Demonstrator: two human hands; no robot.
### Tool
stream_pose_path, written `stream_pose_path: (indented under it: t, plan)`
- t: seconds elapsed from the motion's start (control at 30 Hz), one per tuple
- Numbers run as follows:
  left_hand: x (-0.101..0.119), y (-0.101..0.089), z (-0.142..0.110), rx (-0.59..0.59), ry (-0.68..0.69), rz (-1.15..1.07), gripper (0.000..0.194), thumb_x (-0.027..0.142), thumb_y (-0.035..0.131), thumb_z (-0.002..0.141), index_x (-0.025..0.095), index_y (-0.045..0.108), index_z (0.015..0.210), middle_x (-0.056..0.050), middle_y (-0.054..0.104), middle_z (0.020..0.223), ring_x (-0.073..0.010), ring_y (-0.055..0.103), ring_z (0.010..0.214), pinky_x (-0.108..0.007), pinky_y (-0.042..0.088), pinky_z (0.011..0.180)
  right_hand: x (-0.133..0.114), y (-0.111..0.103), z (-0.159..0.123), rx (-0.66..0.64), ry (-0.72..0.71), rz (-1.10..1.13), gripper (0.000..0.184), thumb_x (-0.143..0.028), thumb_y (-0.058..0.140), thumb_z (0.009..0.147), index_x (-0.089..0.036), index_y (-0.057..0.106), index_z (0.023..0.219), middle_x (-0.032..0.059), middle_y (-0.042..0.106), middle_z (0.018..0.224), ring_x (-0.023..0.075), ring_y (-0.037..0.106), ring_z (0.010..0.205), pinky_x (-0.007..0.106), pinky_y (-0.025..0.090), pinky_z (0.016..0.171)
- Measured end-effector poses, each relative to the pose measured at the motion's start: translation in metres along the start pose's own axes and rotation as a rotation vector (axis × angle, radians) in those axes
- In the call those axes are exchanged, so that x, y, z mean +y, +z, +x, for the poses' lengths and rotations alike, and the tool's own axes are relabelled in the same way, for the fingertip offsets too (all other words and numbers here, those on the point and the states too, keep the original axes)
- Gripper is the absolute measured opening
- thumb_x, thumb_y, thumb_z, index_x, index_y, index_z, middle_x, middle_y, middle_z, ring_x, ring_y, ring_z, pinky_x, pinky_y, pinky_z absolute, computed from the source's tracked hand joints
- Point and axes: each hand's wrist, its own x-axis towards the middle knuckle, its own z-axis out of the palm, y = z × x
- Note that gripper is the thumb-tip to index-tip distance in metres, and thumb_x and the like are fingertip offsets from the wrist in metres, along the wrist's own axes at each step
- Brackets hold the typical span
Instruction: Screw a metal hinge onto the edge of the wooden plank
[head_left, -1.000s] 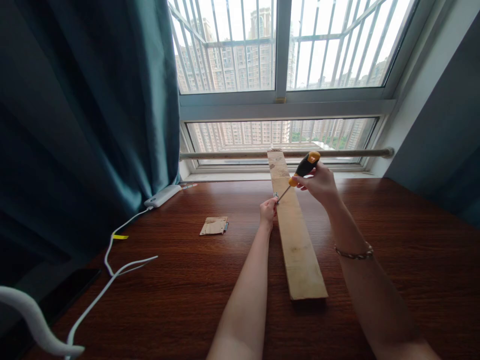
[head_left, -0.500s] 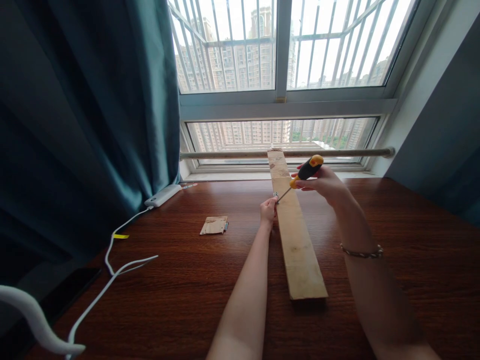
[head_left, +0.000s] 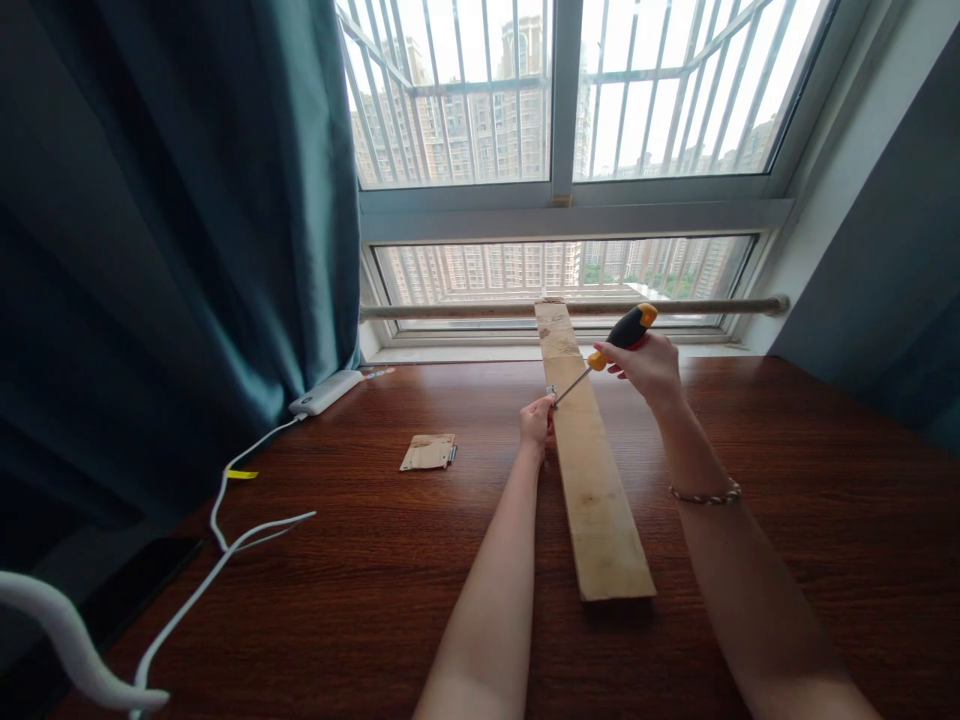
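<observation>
A long pale wooden plank (head_left: 592, 480) lies on the dark wooden table (head_left: 360, 570), its far end resting toward the window sill. My right hand (head_left: 645, 365) is closed around the black-and-yellow handle of a screwdriver (head_left: 619, 338), whose thin shaft slants down-left to the plank's left edge. My left hand (head_left: 537, 420) is pinched at that edge, holding a small metal piece (head_left: 551, 391) at the screwdriver's tip; I cannot make out what the piece is.
A small cardboard packet (head_left: 428, 451) lies left of the plank. A white power strip (head_left: 325, 391) and white cables (head_left: 225, 530) run along the table's left side beside a teal curtain (head_left: 165, 230). A rail (head_left: 465, 310) crosses the window behind.
My right hand has shifted along the screwdriver handle and turned at the wrist, the handle tilting slightly right. The left hand and the plank have stayed put.
</observation>
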Motion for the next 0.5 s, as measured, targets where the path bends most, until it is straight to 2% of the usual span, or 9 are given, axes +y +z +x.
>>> stream_pose_path:
  t: [0.17, 0.37, 0.5]
  plan:
    - [-0.0011, -0.0002, 0.0016, -0.011, 0.012, -0.020, 0.035, 0.044, 0.070, 0.060, 0.015, 0.052, 0.054, 0.007, 0.035, 0.041, -0.0030, 0.024, 0.035, -0.022, 0.012, 0.037, 0.0023, 0.0036, -0.0003, 0.004, 0.009, 0.089, 0.033, -0.037, 0.078, 0.057, -0.011, 0.065, 0.073, 0.0097, 0.070, 0.066, 0.0228, 0.069, 0.053, 0.025, 0.055, 0.039]
    - [-0.0026, -0.0008, 0.0023, -0.035, 0.048, -0.065, 0.039, 0.043, 0.071, 0.061, 0.016, 0.046, 0.049, 0.007, 0.034, 0.041, -0.0022, 0.023, 0.036, -0.021, 0.012, 0.037, -0.0019, -0.0007, -0.0009, 0.126, -0.036, 0.038, 0.031, -0.037, 0.077, 0.058, -0.013, 0.065, 0.073, 0.0091, 0.071, 0.069, 0.0237, 0.069, 0.053, 0.029, 0.058, 0.044]
    - [-0.0025, -0.0004, 0.0024, -0.040, 0.035, -0.086, 0.038, 0.042, 0.071, 0.060, 0.016, 0.047, 0.049, 0.007, 0.035, 0.043, -0.0020, 0.023, 0.037, -0.021, 0.011, 0.038, -0.0057, -0.0012, -0.0035, 0.098, -0.034, 0.057, 0.032, -0.038, 0.077, 0.057, -0.013, 0.065, 0.073, 0.0092, 0.071, 0.071, 0.0237, 0.069, 0.055, 0.029, 0.059, 0.045]
